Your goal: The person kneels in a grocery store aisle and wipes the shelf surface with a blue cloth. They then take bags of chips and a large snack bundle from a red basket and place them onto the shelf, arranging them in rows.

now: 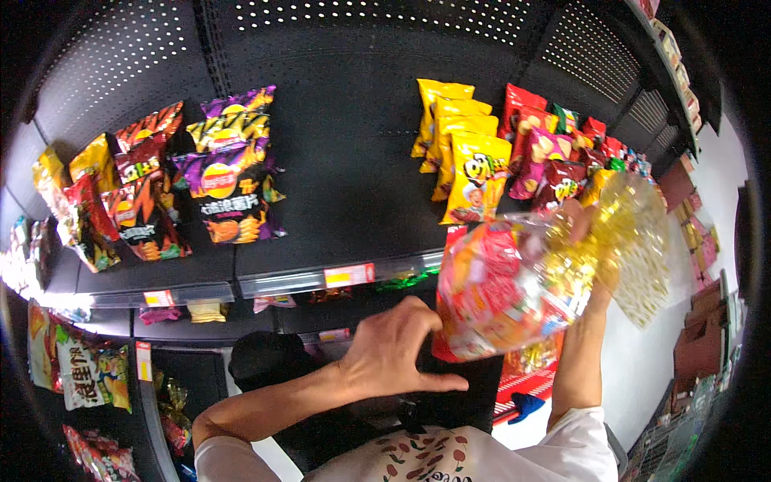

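A clear plastic bag of mixed snacks [500, 289], gathered at a gold tinsel-like neck, hangs before me on the right. My right hand [581, 226] grips it near this neck, and the shiny wrap hides part of the fingers. Beyond the grip, the bag's clear, gold-patterned top [641, 271] flares out. My left hand [391, 346] is held just left of the bag, thumb and fingers apart, with nothing in it. Whether its fingertips touch the bag is hard to tell. Behind the bag, yellow snack bags [479, 175] stand in a row on the black shelf [349, 199].
Purple-and-black potato chip bags [226, 187] and orange-and-black chip bags [141, 211] stand on the shelf's left side. A clear price rail [271, 286] with tags edges the shelf. A red rack [524, 385] stands below right. Brown cartons [699, 343] line the far right.
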The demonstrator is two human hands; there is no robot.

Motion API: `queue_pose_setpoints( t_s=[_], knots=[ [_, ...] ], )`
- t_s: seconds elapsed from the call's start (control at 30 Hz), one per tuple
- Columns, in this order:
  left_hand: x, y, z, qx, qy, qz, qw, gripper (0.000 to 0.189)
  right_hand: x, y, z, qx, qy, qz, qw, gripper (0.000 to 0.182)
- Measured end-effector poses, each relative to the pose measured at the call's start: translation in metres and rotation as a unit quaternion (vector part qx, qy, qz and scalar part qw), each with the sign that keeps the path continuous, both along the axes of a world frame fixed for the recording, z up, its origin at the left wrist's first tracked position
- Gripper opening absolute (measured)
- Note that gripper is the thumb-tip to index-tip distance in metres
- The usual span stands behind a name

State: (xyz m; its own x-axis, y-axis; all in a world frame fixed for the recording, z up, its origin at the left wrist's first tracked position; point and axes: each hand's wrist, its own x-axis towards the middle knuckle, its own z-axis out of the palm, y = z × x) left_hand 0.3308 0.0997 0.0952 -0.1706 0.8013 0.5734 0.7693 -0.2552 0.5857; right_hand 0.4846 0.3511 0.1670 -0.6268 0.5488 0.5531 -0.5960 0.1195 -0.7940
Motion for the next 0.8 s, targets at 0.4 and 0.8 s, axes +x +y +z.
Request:
queue_pose_setpoints(
  t_s=[0.4,0.8],
  knots=[
    [-0.148,0.063,-0.021,-0.059,-0.100,0.358,0.926,0.056,-0.245,0.018,-0.019,0.109,-0.121,-0.059,0.985,0.014],
    [-0.265,0.136,-0.094,0.030,-0.318,0.377,0.869,0.078,-0.389,0.060,-0.061,0.085,-0.093,-0.074,0.989,0.014]
  ],
)
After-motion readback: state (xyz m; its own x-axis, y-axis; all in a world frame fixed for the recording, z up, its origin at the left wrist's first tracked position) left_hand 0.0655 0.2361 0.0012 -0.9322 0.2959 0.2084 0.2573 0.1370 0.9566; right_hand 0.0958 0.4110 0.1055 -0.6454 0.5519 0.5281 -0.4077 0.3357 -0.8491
